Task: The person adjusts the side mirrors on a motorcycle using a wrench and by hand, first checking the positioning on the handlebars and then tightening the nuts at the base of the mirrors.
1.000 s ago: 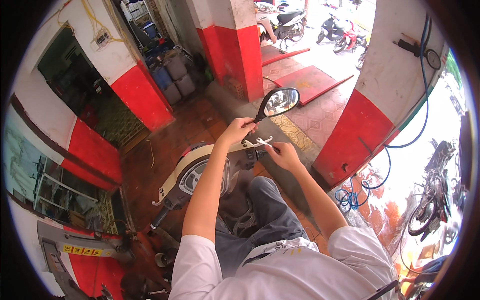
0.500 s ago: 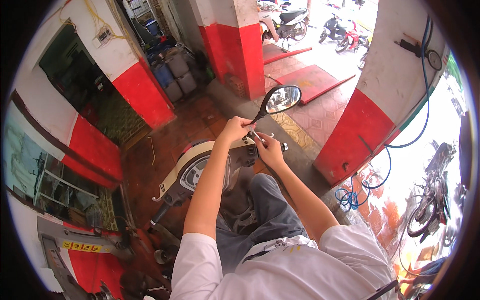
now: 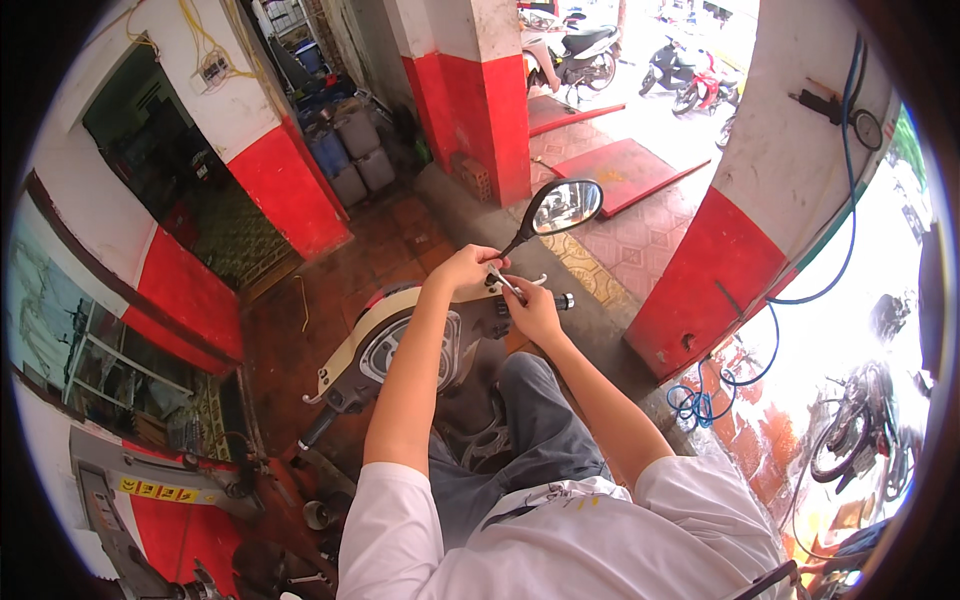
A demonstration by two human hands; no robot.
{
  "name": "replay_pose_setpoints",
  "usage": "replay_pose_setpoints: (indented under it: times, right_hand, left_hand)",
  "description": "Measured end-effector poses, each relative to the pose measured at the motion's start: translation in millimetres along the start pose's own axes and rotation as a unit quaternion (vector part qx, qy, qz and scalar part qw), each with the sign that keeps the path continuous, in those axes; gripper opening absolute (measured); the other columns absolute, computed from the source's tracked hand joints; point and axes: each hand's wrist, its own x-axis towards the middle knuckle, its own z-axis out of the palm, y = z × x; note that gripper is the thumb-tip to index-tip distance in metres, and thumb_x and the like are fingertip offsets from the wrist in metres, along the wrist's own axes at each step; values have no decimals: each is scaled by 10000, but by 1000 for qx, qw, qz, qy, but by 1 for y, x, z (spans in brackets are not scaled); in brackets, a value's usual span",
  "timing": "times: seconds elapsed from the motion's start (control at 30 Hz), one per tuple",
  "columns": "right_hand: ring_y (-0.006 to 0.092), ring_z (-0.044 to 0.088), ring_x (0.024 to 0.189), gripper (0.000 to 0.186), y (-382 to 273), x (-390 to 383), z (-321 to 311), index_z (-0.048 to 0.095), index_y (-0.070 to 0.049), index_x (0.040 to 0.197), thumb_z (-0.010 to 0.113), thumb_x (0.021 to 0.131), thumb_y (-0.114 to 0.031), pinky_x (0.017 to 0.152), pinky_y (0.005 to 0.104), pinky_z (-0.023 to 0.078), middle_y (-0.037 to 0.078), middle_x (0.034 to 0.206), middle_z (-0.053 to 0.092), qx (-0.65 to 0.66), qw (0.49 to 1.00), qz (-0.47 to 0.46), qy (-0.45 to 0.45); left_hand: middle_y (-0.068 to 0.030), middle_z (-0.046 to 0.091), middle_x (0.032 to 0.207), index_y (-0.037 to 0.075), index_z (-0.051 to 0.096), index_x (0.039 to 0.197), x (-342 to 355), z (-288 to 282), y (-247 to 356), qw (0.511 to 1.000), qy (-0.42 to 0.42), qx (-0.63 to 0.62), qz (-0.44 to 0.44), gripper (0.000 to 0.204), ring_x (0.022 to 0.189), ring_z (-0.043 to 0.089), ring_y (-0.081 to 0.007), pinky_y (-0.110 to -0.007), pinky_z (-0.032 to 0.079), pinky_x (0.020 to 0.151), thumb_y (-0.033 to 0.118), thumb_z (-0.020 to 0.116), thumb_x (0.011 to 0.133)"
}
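A scooter's handlebar (image 3: pixel 400 335) with a cream cover and round instrument panel stands before me. From its right side rises a black rear-view mirror (image 3: pixel 567 207) on a slanted stem (image 3: pixel 517 240). My left hand (image 3: pixel 468 268) is closed, its fingertips pinching the foot of that stem. My right hand (image 3: pixel 537 312) grips a slim silver wrench (image 3: pixel 506 281), whose far end meets the stem's foot beside my left fingertips. The exact fit of the wrench there is hidden. Just right of my right hand are the black grip (image 3: pixel 563 302) and the silver brake lever (image 3: pixel 536 280).
A red-and-white pillar (image 3: pixel 465 120) stands ahead, another wall (image 3: pixel 710 270) to the right with a blue hose (image 3: pixel 775 345). Red ramps (image 3: pixel 630 175) lead outside to parked motorbikes (image 3: pixel 585 55). Plastic jugs (image 3: pixel 365 150) stand at the back; a grey machine (image 3: pixel 105 500) is at lower left.
My right hand and the wrench have shifted slightly left and down, with the wrench now at a slightly different angle. My left hand keeps its place at the mirror stem, slightly lower.
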Motion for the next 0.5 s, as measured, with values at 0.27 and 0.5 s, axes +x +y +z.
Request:
replay_pose_setpoints:
  times: [0.27, 0.5]
  right_hand:
    - [284, 638, 561, 327, 2, 3, 4, 717, -89, 1162, 671, 900, -279, 577, 386, 478, 169, 618, 630, -15, 1000, -3, 20]
    - [227, 591, 518, 367, 1, 4, 15, 723, -80, 1147, 738, 842, -282, 548, 362, 445, 122, 567, 574, -21, 999, -3, 34]
  left_hand:
    - [-77, 755, 935, 16, 734, 1109, -5, 5, 1, 995, 50, 81, -14, 238, 830, 620, -83, -297, 501, 768, 184, 676, 951]
    - [-76, 745, 947, 11, 720, 1080, -3, 11, -14, 998, 52, 6, -17, 194, 850, 629, -109, -298, 495, 809, 127, 608, 973]
